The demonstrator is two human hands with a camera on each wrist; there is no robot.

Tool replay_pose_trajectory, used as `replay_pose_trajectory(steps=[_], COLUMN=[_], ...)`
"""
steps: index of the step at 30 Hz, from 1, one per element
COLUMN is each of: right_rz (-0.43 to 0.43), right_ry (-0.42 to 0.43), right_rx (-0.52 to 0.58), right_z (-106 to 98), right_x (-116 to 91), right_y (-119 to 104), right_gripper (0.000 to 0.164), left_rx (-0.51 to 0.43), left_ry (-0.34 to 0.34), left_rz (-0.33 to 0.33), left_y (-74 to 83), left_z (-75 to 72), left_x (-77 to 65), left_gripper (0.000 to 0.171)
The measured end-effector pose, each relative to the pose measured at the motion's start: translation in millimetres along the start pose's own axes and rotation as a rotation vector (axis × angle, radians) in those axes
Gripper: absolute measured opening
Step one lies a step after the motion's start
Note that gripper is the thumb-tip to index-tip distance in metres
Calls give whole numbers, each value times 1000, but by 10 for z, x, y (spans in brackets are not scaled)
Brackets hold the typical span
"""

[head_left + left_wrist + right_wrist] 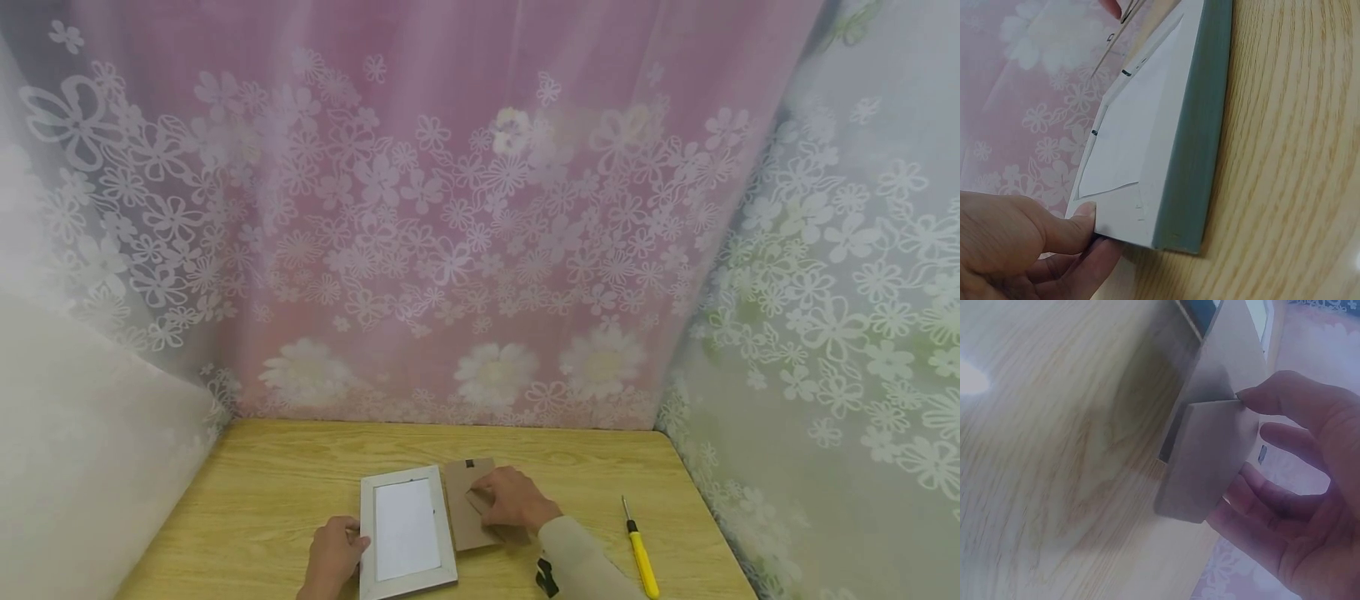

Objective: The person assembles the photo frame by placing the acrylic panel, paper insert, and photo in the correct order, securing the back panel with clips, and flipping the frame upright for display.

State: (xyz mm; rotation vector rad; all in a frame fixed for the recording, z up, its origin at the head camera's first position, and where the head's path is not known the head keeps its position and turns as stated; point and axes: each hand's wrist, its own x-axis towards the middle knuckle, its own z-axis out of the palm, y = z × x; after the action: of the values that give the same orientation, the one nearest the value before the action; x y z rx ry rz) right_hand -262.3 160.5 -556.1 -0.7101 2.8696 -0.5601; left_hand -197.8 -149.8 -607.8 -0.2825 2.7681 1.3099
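A picture frame (pixel 367 542) lies on the table back side up, its edge painted greenish grey in the left wrist view. A white sheet (pixel 406 529) fills its opening, and small dark tabs (pixel 1126 73) stick out along the inner rim. My left hand (pixel 333 552) pinches the frame's left edge, thumb on top and fingers below. Just right of the frame is a brown backing board (pixel 461 521). My right hand (pixel 517 498) holds this board by its fold-out stand leg (pixel 1207 465), thumb at the leg's upper corner; the other fingers are partly behind it.
A yellow-handled screwdriver (pixel 642 562) lies on the right of the wood-grain table (pixel 277 475), its tip pointing away. Flower-patterned curtains (pixel 450 250) stand at the back and both sides.
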Motion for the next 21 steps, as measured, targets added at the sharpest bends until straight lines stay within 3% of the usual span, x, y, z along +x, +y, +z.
replay_pose_trajectory(steps=[21], right_rz=[-53], right_ry=[7], right_rx=[-51], right_z=[43], right_x=[94], right_y=[-280], right_gripper=[47], left_rx=[-12], left_ry=[1], left_rz=[0], left_y=[24], left_z=[-13], left_x=[-24], left_gripper=[29])
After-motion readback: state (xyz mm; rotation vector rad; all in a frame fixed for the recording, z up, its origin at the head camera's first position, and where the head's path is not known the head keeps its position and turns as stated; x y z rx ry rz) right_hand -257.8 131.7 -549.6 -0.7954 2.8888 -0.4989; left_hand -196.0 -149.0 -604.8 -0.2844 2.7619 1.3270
